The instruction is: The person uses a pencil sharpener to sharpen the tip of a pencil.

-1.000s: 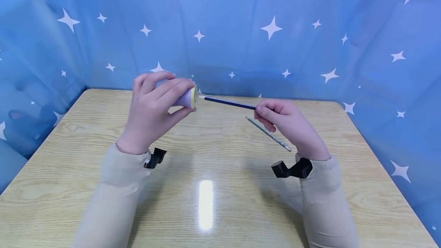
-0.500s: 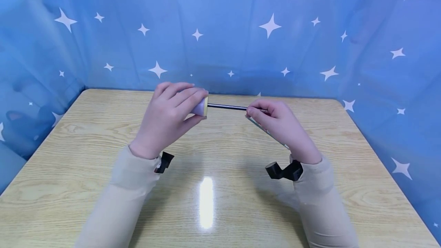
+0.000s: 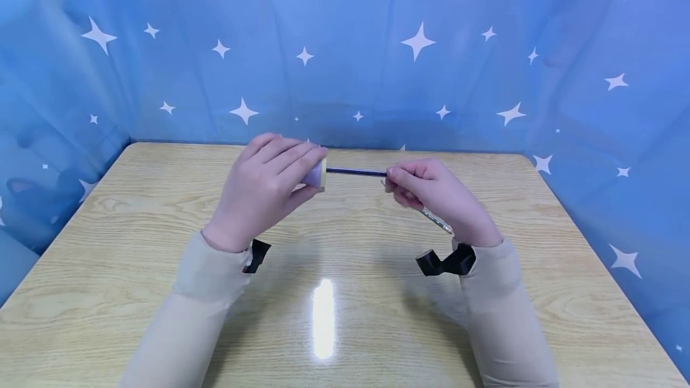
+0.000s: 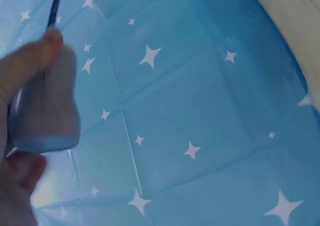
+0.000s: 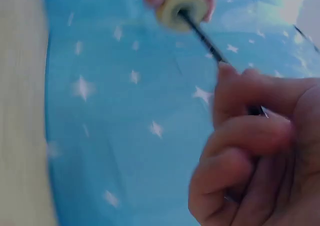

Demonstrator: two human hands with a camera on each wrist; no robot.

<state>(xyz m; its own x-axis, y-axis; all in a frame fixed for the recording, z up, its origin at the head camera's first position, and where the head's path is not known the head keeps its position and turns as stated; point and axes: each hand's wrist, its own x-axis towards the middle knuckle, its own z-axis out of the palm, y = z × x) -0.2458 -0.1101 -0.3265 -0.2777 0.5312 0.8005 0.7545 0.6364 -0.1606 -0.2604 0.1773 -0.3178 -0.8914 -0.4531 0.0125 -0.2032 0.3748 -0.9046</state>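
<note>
My left hand (image 3: 259,190) grips a lilac pencil sharpener (image 3: 314,176) with a pale yellow end, held sideways above the table. Its waisted body (image 4: 55,111) shows in the left wrist view, with the thumb across it. A dark blue pencil (image 3: 356,172) runs level from the sharpener to my right hand (image 3: 439,199), which pinches it between thumb and fingers. In the right wrist view the pencil's tip is hidden inside the hole of the yellow end (image 5: 168,17). A second, greenish patterned pencil (image 3: 438,221) lies on the table, partly covered by my right hand.
The wood-grain table (image 3: 345,244) has a bright light reflection near its front. A blue cloth (image 3: 345,82) with white stars hangs behind it and along both sides. Black camera mounts (image 3: 445,261) sit on the wrists.
A second ago the pencil's tip was just outside the sharpener; now it is in the hole. My left hand moved right and my right hand slightly left. The loose pencil became partly covered.
</note>
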